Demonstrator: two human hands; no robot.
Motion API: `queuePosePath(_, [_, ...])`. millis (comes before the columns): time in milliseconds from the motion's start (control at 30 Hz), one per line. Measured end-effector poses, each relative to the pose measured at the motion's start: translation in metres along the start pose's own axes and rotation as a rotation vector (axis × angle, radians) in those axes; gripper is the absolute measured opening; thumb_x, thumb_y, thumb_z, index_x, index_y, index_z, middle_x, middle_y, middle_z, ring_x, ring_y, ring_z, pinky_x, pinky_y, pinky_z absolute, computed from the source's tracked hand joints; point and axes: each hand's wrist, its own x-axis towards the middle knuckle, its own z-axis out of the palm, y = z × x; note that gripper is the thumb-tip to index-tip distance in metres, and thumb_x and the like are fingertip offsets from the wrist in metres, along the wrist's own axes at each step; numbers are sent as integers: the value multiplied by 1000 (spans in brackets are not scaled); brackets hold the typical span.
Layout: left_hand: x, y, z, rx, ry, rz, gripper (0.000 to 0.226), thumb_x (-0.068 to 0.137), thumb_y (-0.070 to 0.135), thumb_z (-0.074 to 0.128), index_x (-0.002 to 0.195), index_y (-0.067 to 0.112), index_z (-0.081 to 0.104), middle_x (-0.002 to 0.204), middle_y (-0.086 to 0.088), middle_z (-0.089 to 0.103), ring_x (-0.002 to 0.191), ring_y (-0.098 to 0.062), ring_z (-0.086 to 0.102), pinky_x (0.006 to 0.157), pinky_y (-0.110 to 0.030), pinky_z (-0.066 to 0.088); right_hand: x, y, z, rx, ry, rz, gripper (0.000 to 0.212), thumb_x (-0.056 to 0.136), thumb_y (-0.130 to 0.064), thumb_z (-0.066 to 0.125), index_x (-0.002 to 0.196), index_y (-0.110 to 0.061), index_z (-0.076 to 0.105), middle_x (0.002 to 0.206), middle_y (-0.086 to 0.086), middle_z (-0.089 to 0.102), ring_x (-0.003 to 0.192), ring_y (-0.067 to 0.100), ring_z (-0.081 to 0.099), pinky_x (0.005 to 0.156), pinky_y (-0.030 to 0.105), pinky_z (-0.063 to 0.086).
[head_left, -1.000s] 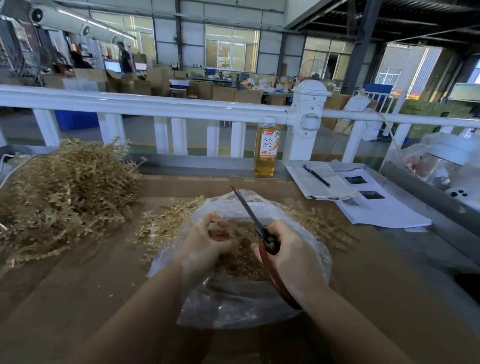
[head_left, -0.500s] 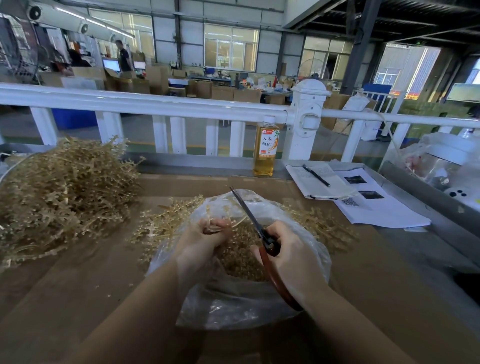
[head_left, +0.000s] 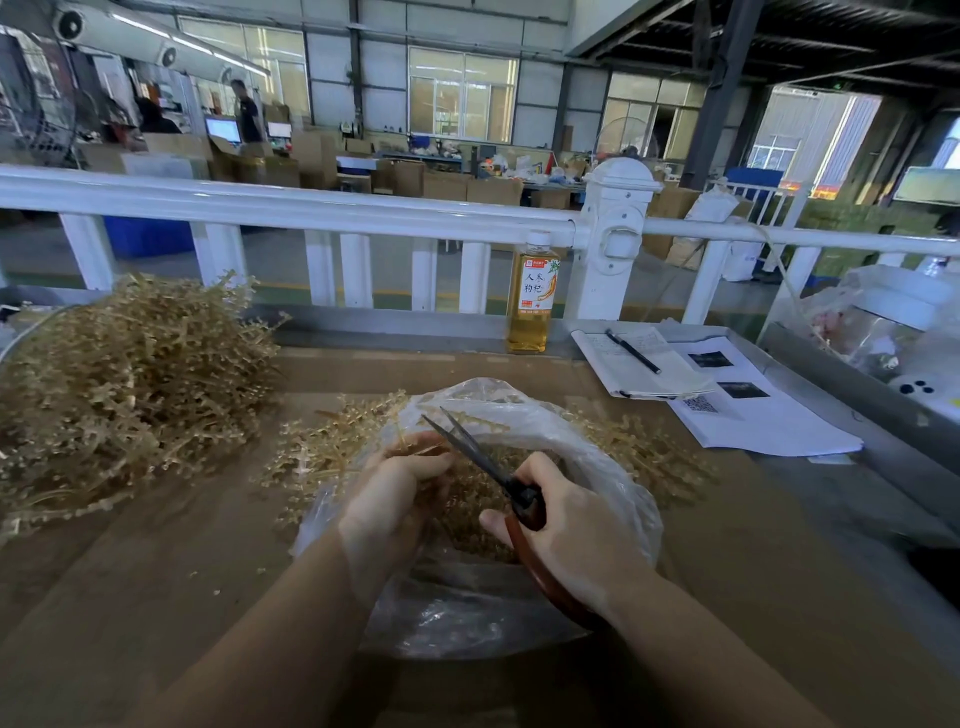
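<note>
A clear plastic bag (head_left: 618, 467) lies open on the brown table, holding small golden pieces. My left hand (head_left: 389, 499) pinches a thin golden plastic sprig (head_left: 415, 446) over the bag's mouth. My right hand (head_left: 571, 530) grips red-handled scissors (head_left: 483, 462), and their dark blades stand slightly apart with the tips at the sprig. More golden sprigs (head_left: 322, 452) lie around the bag on both sides.
A big heap of golden branches (head_left: 119, 384) fills the table's left. A bottle of amber drink (head_left: 532, 296) stands by the white railing (head_left: 311, 208). A notebook with a pen (head_left: 631, 351) and printed sheets (head_left: 753, 415) lie at the right, beside a bagged white item (head_left: 893, 322).
My left hand lifted a sprig out of the bag toward the blades. The scissors, shut a second ago, now show their blades slightly parted at the sprig.
</note>
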Motion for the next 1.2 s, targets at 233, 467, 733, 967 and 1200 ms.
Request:
queuePosePath(233, [4,-5,-2,-121,43,19,22,85,-11,55,99,5,61,84,-9,66,72,-16,65,55,-21,54,0,3,5,-35,7,-35,31,82,-56,63,91,-38,39,72,-22,49,66,-12,46,57,6,36])
queuePosePath(467, [7,-7,-3,-191,83,14,28,88,-14,50,113,-3,55,91,-15,63,81,-21,63,53,-21,56,-1,7,12,-98,5,-80,36,81,-58,62,97,-35,39,90,-14,57,81,3,51,62,8,31])
queuePosePath(733, [9,-8,-4,-221,95,1,22,86,-15,51,106,-6,55,87,-17,64,77,-23,66,52,-22,56,-1,10,14,-105,-11,-97,36,81,-60,60,97,-36,37,90,-14,57,81,4,52,66,15,35])
queuePosePath(967, [10,-10,-4,-138,110,-3,41,81,-17,54,122,-11,51,87,-17,66,65,-20,70,50,-20,53,2,11,11,-99,-38,-104,34,84,-60,56,96,-35,37,89,-15,55,79,3,53,62,11,33])
queuePosePath(1200, [5,-9,-2,-105,113,13,37,80,-18,56,116,-9,53,84,-16,66,71,-22,67,49,-20,53,2,10,9,-75,-50,-92,33,85,-57,58,98,-33,39,92,-18,53,81,3,51,66,15,35])
